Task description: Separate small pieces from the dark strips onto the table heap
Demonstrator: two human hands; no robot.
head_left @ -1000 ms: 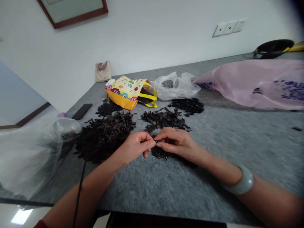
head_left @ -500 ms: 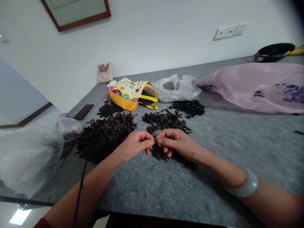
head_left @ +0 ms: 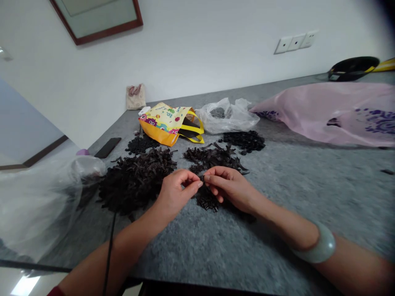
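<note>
- the small dark piece (head_left: 202, 179) is between my two sets of fingertips, held just above the tabletop (head_left: 185, 250); it is too small for me to make out its shape.
- my left hand (head_left: 177, 190) pinches it between thumb and forefinger.
- my right hand (head_left: 231, 183) pinches it from the other side, thumb against forefinger, the other fingers curled under.
- just below my fingertips lies a pile of small dark bits (head_left: 208, 202).
- near my left hand spreads a big heap of dark strips (head_left: 135, 176); beyond my right hand lies a smaller strip heap (head_left: 217, 155).
- farther back, black discs (head_left: 245, 140) lie in front of a clear plastic bag (head_left: 234, 121), beside a yellow patterned bag (head_left: 160, 119).
- a pink bag (head_left: 311, 111) lies at the right.
- a pale bangle (head_left: 321, 244) circles my right forearm.
</note>
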